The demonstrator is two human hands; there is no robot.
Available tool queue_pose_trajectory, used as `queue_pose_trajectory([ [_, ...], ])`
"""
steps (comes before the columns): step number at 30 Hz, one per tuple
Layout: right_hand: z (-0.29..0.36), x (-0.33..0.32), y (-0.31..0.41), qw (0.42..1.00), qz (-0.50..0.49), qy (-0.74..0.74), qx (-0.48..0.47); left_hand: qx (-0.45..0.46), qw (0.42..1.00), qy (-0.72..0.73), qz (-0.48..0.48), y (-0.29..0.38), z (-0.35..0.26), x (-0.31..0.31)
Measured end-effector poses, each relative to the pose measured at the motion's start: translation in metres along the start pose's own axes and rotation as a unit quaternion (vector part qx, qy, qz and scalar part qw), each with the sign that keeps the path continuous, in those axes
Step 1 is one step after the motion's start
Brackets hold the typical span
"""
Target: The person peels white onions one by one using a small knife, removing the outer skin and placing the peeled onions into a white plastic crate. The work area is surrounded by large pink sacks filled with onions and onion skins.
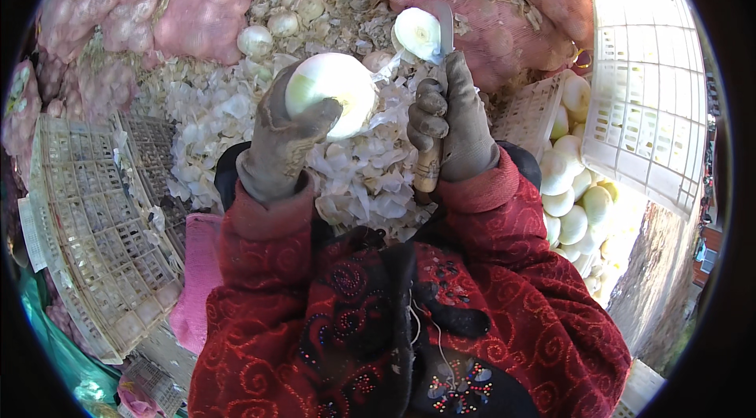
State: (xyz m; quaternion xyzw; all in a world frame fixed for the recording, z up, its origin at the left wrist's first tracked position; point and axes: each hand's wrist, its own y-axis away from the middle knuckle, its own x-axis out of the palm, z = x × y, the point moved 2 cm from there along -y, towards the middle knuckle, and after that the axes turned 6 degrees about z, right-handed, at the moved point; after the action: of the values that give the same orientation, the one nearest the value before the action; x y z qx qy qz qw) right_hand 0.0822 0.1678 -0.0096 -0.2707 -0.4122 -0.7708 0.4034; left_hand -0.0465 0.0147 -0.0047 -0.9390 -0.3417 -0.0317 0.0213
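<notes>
My left hand [289, 129], in a soiled work glove, grips a large peeled white onion [331, 93] with the thumb across its near side. In my gloved right hand [455, 117] is a knife, its wooden handle [427, 167] inside the fist and its blade [446, 28] pointing away from me. A round white piece of onion [418, 34] shows against the blade's left side; I cannot tell whether it sticks there. A strip of thin skin [387, 68] hangs between the piece and the held onion. Below both hands spreads a heap of onion skins [366, 182].
Pink mesh sacks of onions [207, 10] line the far side. Unpeeled onions [255, 41] lie on the skins. At right, peeled onions [573, 223] are piled beside a white plastic crate [647, 81]. Dirty plastic crates [100, 229] and a pink mesh bag [198, 276] are at left.
</notes>
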Motion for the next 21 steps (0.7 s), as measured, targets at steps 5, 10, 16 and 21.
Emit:
queue_pose_trajectory([
  [5,0.007,0.002,-0.001,0.998,-0.034,-0.023,-0.045,0.155,0.937,-0.311,0.045,-0.003,0.007,-0.012],
  [10,0.003,0.006,0.008,0.984,-0.011,0.160,-0.074,0.043,0.953,-0.293,0.067,-0.002,0.011,-0.014],
  [16,-0.021,0.012,0.011,0.762,0.168,0.609,-0.142,0.101,0.921,-0.360,0.108,0.001,0.000,-0.010],
  [21,-0.018,0.010,0.017,0.688,0.208,0.685,-0.117,0.038,0.961,-0.225,0.154,0.006,0.008,-0.015],
])
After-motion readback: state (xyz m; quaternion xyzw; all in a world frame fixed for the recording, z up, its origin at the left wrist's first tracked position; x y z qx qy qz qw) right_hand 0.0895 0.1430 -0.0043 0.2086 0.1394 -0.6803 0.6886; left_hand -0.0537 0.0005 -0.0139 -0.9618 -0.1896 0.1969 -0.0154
